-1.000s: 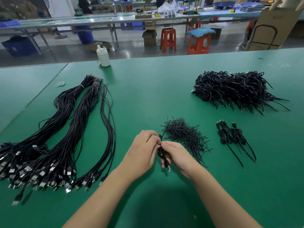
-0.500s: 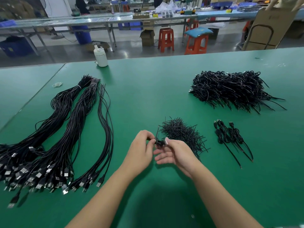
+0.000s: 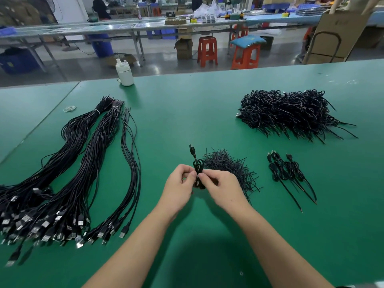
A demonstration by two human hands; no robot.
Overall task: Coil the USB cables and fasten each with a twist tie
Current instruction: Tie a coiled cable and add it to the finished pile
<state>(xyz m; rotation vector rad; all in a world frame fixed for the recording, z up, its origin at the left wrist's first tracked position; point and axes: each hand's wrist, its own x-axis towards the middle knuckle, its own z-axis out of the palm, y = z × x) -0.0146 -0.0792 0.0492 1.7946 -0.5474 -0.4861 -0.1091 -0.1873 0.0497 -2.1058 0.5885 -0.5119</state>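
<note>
- Head view: both hands meet over the green table [image 3: 207, 113], near centre.
- Left hand [image 3: 180, 185] and right hand [image 3: 223, 187] pinch one small coiled cable [image 3: 198, 168] between fingertips; its plug sticks up on the far side.
- A twist tie at the coil's waist is too small to make out.
- Loose pile of twist ties [image 3: 228, 165] lies just right of the hands, partly behind the right one.
- Uncoiled cable bundles [image 3: 79, 163] stretch along the left; a few finished coils [image 3: 288, 171] sit to the right, and a big heap of finished coils [image 3: 291, 113] far right.
- Risk, as judged: the loops are springy; if either pinch slackens before the tie is twisted tight, the coil opens.
- Too few twists and the tie may slip off later in the heap.
</note>
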